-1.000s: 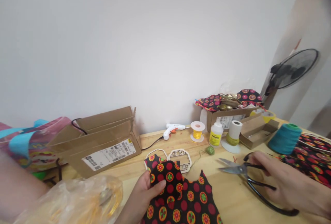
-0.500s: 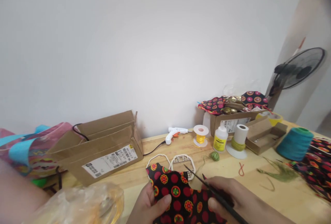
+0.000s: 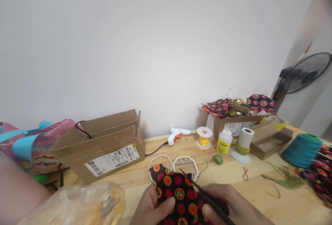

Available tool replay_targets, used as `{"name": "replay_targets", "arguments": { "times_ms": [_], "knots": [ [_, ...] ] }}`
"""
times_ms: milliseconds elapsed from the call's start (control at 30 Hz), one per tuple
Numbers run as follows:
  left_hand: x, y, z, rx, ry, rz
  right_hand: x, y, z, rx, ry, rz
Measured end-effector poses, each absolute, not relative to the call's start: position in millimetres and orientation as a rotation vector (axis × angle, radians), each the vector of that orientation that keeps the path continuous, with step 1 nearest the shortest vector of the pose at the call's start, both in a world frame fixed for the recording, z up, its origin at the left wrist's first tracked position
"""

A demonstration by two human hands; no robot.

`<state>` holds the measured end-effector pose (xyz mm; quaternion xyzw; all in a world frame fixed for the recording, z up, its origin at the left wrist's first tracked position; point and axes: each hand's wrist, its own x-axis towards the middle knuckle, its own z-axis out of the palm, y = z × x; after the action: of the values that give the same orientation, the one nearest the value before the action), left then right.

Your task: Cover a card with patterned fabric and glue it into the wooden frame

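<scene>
At the bottom middle my left hand (image 3: 153, 207) pinches the left edge of a black fabric piece (image 3: 176, 192) printed with red dots and flowers, thumb pressed on top. My right hand (image 3: 233, 207) grips black scissors (image 3: 199, 190), and the blades point up and left across the fabric's right part. Just behind the fabric lie two cream wooden frames (image 3: 185, 164) on the wooden table (image 3: 259, 197).
An open cardboard box (image 3: 103, 145) stands at the left, with a clear plastic bag (image 3: 77, 204) in front. Behind are a white glue gun (image 3: 177, 135), yellow thread spool (image 3: 203, 138), glue bottle (image 3: 224, 142), teal thread cone (image 3: 302, 149) and a fan (image 3: 303, 74).
My right hand took the scissors from the table at the right and brought them over the fabric. The left hand kept its hold on the fabric.
</scene>
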<state>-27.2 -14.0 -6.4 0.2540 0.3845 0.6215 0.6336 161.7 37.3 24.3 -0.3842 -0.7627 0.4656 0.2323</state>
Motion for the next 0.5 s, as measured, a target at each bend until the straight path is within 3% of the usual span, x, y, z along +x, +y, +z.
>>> {"name": "replay_targets", "arguments": {
  "times_ms": [500],
  "knots": [
    [-25.5, -14.2, 0.1, 0.572, 0.92, 1.418, 171.3, 46.9, 11.7, -1.081, -2.093, 1.271]
  ]
}}
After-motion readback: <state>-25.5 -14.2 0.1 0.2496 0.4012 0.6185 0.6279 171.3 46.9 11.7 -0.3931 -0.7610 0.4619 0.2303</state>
